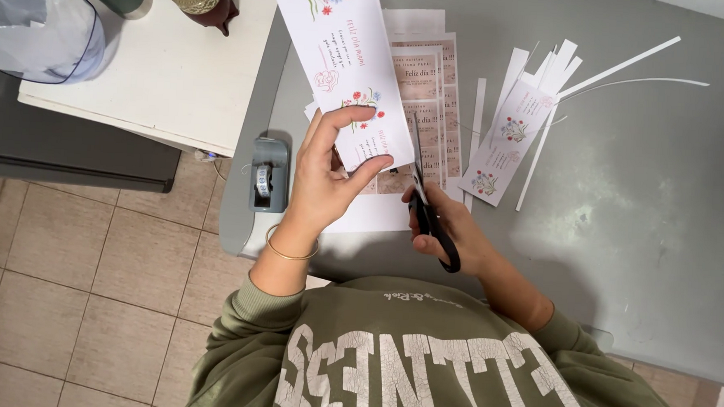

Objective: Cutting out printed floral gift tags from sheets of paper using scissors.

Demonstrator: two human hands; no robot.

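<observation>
Grey rounded tabletop [641, 243] in front of me carries a stack of printed paper sheets with pink text blocks [434, 92], and off to the right a finished flower-printed card strip [505, 145] with a heap of thin white paper offcuts [551, 69], so some cutting looks done. My left hand [326, 173] pinches the long white floral printed strip [341, 54] at its lower end, thumb and fingers clamped on it. My right hand [451, 229] is closed through the handles of black-handled scissors [428, 203], blades along the strip's right edge, so the trim looks unfinished.

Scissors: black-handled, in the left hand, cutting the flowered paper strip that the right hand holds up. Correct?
Hands are swapped. The head view shows the black-handled scissors in the right hand, cutting the flowered paper strip that the left hand holds up.
</observation>
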